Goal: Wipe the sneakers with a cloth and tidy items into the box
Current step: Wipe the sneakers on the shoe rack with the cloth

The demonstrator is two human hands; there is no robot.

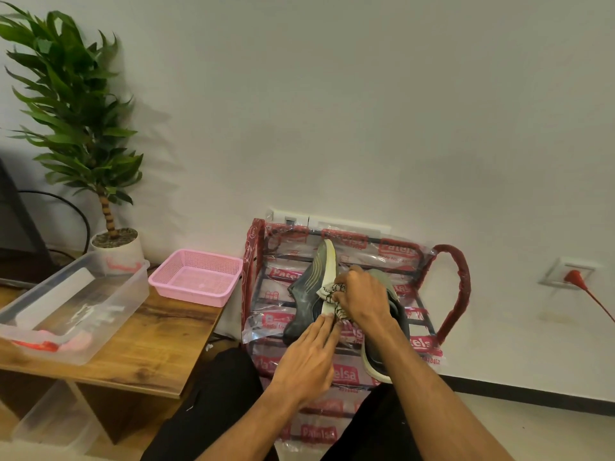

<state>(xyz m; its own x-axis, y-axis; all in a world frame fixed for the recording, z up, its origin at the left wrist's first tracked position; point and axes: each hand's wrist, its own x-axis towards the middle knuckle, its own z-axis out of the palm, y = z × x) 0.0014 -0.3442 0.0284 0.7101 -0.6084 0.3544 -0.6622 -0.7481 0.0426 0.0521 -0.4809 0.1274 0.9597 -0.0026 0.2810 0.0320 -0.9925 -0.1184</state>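
Your right hand (361, 297) is curling its fingers around the one cloth (329, 292), a bunched black-and-white patterned rag, and pressing it against the pale sole edge of a dark sneaker (304, 297) that is standing tipped on its side, toe pointing up toward the wall. Your left hand (307, 359) is holding nothing; its fingers are lying straight and close together, the tips resting on the heel end of that same sole, just below the cloth. You are working with two sneakers: the second sneaker (376, 364), dark with a white sole, is lying under your right forearm, just beside the first. Both are sitting on the top shelf of a rack (461, 294) wrapped in clear plastic printed with red labels, and "Patelsa" is reading clearly on several of them; the smaller print beneath is too fine to read. To your left, a wooden table (166, 344) is carrying one pink basket (186, 287) and one clear box (109, 314) with red clasps, well apart from both hands. A second clear container (56, 424) is sitting under the table. One potted plant (73, 104) is standing behind the box, and one red plug (574, 277) is sitting in the wall socket on the right.
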